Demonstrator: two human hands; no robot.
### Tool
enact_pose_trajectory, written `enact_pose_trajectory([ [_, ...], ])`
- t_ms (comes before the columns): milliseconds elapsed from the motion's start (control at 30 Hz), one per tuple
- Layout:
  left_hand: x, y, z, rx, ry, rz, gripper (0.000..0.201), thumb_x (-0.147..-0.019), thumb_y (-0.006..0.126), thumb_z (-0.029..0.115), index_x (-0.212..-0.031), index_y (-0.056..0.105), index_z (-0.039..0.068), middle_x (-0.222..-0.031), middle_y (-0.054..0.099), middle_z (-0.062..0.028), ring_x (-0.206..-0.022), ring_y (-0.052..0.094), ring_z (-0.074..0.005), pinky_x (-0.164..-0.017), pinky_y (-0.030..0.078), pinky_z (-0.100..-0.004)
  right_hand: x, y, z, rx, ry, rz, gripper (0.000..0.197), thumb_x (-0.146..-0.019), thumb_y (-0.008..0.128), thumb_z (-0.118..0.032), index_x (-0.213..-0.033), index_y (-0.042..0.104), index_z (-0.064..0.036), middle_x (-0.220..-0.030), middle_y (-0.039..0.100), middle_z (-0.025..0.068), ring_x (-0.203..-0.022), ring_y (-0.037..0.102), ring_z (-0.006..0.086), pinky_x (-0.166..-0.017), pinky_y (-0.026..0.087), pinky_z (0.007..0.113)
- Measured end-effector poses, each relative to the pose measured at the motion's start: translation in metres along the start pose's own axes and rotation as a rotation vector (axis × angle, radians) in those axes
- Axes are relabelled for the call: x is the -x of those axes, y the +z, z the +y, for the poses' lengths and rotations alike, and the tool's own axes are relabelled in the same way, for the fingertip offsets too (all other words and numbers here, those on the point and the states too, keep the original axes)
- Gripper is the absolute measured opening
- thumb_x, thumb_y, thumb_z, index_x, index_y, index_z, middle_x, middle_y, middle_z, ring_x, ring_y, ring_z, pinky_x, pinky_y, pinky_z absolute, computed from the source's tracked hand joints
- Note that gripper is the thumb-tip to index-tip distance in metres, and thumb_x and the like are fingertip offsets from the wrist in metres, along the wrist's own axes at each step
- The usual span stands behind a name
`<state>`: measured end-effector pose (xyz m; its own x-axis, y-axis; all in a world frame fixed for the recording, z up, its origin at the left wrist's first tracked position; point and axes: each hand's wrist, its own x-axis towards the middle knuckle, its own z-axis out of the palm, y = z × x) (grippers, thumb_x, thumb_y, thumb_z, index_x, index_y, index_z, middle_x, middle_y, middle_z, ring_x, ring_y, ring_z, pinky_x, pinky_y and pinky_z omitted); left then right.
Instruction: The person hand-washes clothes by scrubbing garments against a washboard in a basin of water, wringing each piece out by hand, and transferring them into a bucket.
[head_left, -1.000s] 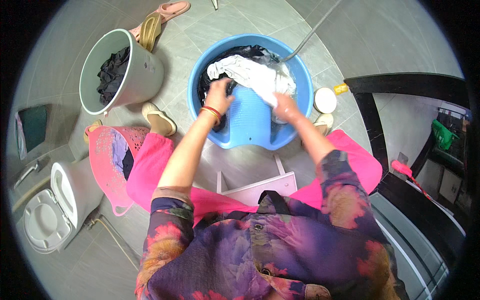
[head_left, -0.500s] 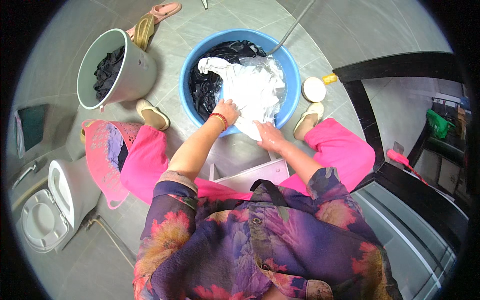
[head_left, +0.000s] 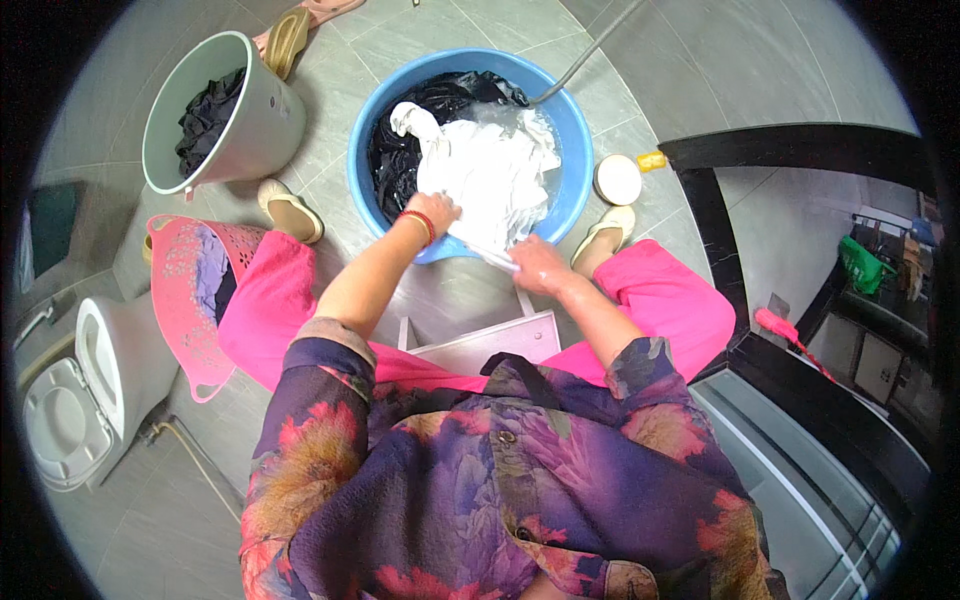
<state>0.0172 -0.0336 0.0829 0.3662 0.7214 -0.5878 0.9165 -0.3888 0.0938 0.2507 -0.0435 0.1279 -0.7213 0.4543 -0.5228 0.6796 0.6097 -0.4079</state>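
Observation:
A large white wet garment [head_left: 482,170] lies bunched in a round blue basin [head_left: 362,190], on top of soaking black clothes [head_left: 396,165]. Its near edge is drawn up over the basin's front rim and stretched between my hands. My left hand [head_left: 436,210], with a red and a gold bangle at the wrist, is closed on the white cloth. My right hand [head_left: 538,264] grips the same cloth lower and to the right, just outside the rim. A grey hose [head_left: 590,50] runs into the water at the basin's far right.
Left stand a pale green bucket [head_left: 262,130] with dark clothes and a pink basket [head_left: 180,330] with laundry. A white round tub [head_left: 618,180] sits right of the basin. The toilet [head_left: 110,370] is far left; a small stool [head_left: 500,340] stands before me.
My right hand has closed on the cloth's near edge and pulled it taut toward me. My left hand now grips the cloth more firmly. The whole view has shifted slightly.

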Motion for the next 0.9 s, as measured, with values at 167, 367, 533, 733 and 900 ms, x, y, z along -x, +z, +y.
enact_pose_trajectory([
  [167, -0.003, -0.041, -0.025, -0.243, -0.183, 0.179, 0.023, -0.084, 0.043, 0.019, -0.093, 0.064, 0.015, -0.094, 0.063, -0.003, -0.096, 0.056, -0.0201, -0.072, 0.045, -0.0386, -0.005, -0.04, 0.036, -0.317, 0.368, 0.459, 0.022, -0.073, 0.053, -0.019, -0.091, 0.058, -0.0072, -0.078, 0.06, 0.0202, -0.076, 0.059, 0.0384, -0.068, 0.046, 0.048],
  [367, 0.005, -0.162, -0.062, 0.544, -0.402, 0.685, 0.022, -0.081, 0.044, 0.019, -0.096, 0.059, 0.011, -0.093, 0.062, -0.0163, -0.088, 0.058, -0.0358, -0.075, 0.045, -0.0454, -0.01, -0.183, 0.02, -0.471, 0.191, 1.122, 0.016, -0.072, 0.061, -0.013, -0.083, 0.054, -0.0044, -0.069, 0.058, 0.0154, -0.064, 0.058, 0.0267, -0.059, 0.045, 0.037],
  [533, 0.021, -0.278, -0.061, 0.625, 0.026, 1.135, 0.027, -0.079, 0.044, 0.013, -0.094, 0.062, 0.001, -0.096, 0.059, -0.0242, -0.094, 0.056, -0.0367, -0.081, 0.044, -0.0407, 0.021, -0.291, -0.001, -0.897, -0.262, 1.294, 0.025, -0.075, 0.067, -0.015, -0.088, 0.051, -0.0012, -0.081, 0.059, 0.0037, -0.074, 0.056, 0.0141, -0.066, 0.046, 0.031],
  [733, 0.06, -0.354, -0.015, 0.306, 0.346, 1.548, 0.019, -0.074, 0.046, 0.009, -0.082, 0.059, -0.001, -0.085, 0.058, -0.0224, -0.085, 0.055, -0.0368, -0.077, 0.044, -0.0418, 0.054, -0.331, -0.064, -1.003, -0.366, 1.183, 0.026, -0.085, 0.058, -0.015, -0.106, 0.048, -0.003, -0.098, 0.057, 0.0071, -0.088, 0.057, 0.0155, -0.074, 0.048, 0.03],
  [900, 0.038, -0.335, -0.001, 0.991, 0.404, 0.866, 0.035, -0.076, 0.055, 0.03, -0.095, 0.06, 0.001, -0.088, 0.064, -0.0171, -0.08, 0.063, -0.0247, -0.074, 0.048, -0.0334, 0.045, -0.295, -0.043, -0.714, -0.171, 1.012, 0.06, -0.073, 0.07, -0.019, -0.12, 0.036, -0.0042, -0.102, 0.057, 0.0078, -0.091, 0.054, 0.0144, -0.081, 0.045, 0.029],
])
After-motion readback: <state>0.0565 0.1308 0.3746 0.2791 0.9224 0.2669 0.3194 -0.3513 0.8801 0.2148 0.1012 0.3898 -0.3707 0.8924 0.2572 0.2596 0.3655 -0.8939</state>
